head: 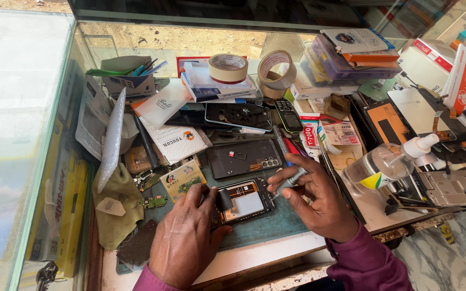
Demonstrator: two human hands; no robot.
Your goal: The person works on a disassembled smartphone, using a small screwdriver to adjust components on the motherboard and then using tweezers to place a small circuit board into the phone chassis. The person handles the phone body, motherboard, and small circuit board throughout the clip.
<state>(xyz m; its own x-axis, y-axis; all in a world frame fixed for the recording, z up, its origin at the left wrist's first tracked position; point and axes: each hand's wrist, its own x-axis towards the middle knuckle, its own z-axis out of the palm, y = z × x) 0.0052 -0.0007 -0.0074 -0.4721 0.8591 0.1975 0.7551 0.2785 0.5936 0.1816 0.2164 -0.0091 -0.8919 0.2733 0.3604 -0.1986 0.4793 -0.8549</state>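
Note:
An opened phone (245, 202) lies on a teal work mat (273, 226), its inner boards and a pale battery area showing. My left hand (185, 237) presses down on the phone's left end, fingers over its edge. My right hand (314, 196) holds a small grey-handled screwdriver (291, 180), tip pointing down at the phone's upper right corner. Just beyond the phone lies a dark back cover (244, 157) with camera holes.
Two tape rolls (227, 68) (276, 68), stacked boxes (351, 54), a keypad phone (288, 114), another phone frame (238, 115), a clear pump bottle (389, 161), loose circuit boards (155, 202) and a green cloth (117, 205) crowd the bench. A glass panel (22, 134) stands left.

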